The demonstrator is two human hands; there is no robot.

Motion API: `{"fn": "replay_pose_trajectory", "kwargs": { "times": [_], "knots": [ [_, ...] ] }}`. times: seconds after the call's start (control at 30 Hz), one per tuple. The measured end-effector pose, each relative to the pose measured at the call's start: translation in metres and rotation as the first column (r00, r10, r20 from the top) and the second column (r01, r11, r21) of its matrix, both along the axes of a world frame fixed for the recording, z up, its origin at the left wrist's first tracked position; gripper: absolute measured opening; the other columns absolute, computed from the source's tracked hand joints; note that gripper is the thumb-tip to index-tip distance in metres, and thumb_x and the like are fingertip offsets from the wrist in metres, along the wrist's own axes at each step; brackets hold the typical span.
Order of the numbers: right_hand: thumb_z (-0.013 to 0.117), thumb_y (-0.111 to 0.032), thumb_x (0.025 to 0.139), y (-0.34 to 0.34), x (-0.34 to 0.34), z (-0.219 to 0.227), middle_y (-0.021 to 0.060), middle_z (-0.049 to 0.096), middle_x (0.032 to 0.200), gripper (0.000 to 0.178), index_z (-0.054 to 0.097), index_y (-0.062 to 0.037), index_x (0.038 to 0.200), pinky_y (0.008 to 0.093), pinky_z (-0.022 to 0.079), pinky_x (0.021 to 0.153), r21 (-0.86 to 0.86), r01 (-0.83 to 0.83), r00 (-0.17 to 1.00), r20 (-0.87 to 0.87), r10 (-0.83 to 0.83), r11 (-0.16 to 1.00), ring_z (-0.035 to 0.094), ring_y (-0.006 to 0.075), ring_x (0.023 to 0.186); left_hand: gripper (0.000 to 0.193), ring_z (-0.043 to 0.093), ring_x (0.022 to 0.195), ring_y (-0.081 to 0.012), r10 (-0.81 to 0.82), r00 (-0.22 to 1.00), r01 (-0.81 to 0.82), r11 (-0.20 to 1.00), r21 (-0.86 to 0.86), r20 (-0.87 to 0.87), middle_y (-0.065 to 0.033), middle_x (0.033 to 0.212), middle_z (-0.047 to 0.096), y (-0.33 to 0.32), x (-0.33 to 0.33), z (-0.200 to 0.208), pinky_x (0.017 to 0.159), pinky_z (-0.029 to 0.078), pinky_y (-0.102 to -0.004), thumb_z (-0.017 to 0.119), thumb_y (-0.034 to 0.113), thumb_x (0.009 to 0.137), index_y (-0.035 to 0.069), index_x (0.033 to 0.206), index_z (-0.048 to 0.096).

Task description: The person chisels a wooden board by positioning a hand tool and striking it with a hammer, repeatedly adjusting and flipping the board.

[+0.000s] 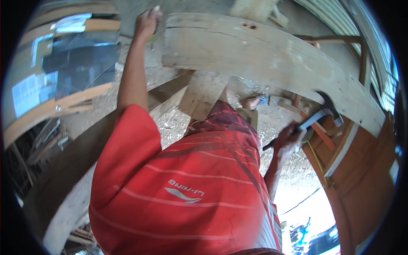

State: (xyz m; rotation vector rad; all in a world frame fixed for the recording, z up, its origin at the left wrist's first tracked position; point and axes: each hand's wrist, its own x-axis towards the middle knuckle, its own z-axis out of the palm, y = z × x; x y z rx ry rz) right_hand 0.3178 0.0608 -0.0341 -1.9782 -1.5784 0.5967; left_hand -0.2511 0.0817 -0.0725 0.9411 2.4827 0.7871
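The hammer (313, 118) lies in the right hand (291, 134), whose fingers are clamped round its handle. Its long axis slants up and to the right: the butt of the handle points back toward the person's body, and the head (330, 107) lies beyond the hand, across the right part of the plank (263, 51) as seen from here. Whether the two touch, I cannot tell.

The plank runs crosswise in front of the person, curving down to the right in this lens, over a wooden crosspiece (205, 94). The right hand is below its right part; the left hand (147, 25), on an outstretched arm, is just beside its left end and so nearer to that end. The left fingers look curled together, but I cannot tell whether they hold anything.

No container shows for certain. At right, an orange strip (321, 134) and a pale strip (342, 148) are beside a brown wooden panel (363, 182). At left, pale papers (30, 94) lie beside a dark sheet (80, 59). Shavings litter the floor (168, 126), near a foot (250, 103).
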Motion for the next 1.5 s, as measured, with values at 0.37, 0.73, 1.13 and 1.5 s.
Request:
{"fn": "replay_pose_trajectory", "kwargs": {
  "times": [0.37, 0.73, 1.13, 1.5],
  "knots": [
    [0.059, -0.031, 0.101, 0.003, 0.006, -0.019, 0.0141, 0.060, 0.080, 0.031, 0.058, -0.0013, 0.109, 0.0414, 0.049, 0.068, -0.326, 0.133, 0.933, -0.277, -0.229, 0.936, 0.060, 0.0238, 0.074, 0.109, 0.054, 0.131, -0.0430, 0.111, 0.994, -0.088, 0.893, -0.442, 0.026, -0.0304, 0.137, 0.059, 0.027, 0.020, -0.002, 0.108, 0.041, -0.0466, 0.040, 0.088, 0.085, -0.008, 0.133, 0.060],
    [0.057, -0.034, 0.102, 0.009, 0.017, -0.048, 0.0103, 0.062, 0.078, 0.032, 0.059, -0.0014, 0.105, 0.0409, 0.049, 0.066, -0.390, 0.091, 0.896, -0.370, -0.247, 0.916, 0.061, 0.0225, 0.073, 0.061, 0.068, 0.106, -0.0344, 0.187, 0.982, -0.189, 0.981, 0.047, 0.031, -0.0256, 0.116, 0.071, 0.010, 0.009, -0.050, 0.094, 0.049, -0.0406, 0.057, 0.043, 0.095, -0.013, 0.116, 0.067],
    [0.062, -0.031, 0.103, 0.006, 0.003, -0.030, -0.0051, 0.048, 0.061, 0.026, 0.053, -0.0096, 0.090, 0.0237, 0.035, 0.040, -0.366, 0.112, 0.772, -0.553, -0.312, 0.924, 0.044, 0.0048, 0.046, 0.042, 0.064, 0.079, -0.0230, 0.171, 0.943, 0.016, 0.832, 0.554, -0.284, -0.0148, 0.086, 0.073, 0.001, 0.033, 0.045, 0.076, 0.049, -0.0363, 0.054, 0.029, 0.100, -0.009, 0.097, 0.071],
    [0.061, -0.034, 0.100, 0.012, 0.051, 0.004, -0.0069, 0.040, 0.060, 0.025, 0.053, -0.0153, 0.086, 0.0221, 0.028, 0.036, -0.396, 0.236, 0.646, -0.618, -0.448, 0.887, 0.035, 0.0033, 0.043, 0.066, 0.060, 0.073, -0.0237, 0.214, 0.954, 0.061, 0.551, 0.832, -0.211, -0.0121, 0.078, 0.063, -0.065, 0.083, 0.038, 0.072, 0.050, -0.0386, 0.027, 0.053, 0.103, 0.001, 0.081, 0.061]
  ]
}}
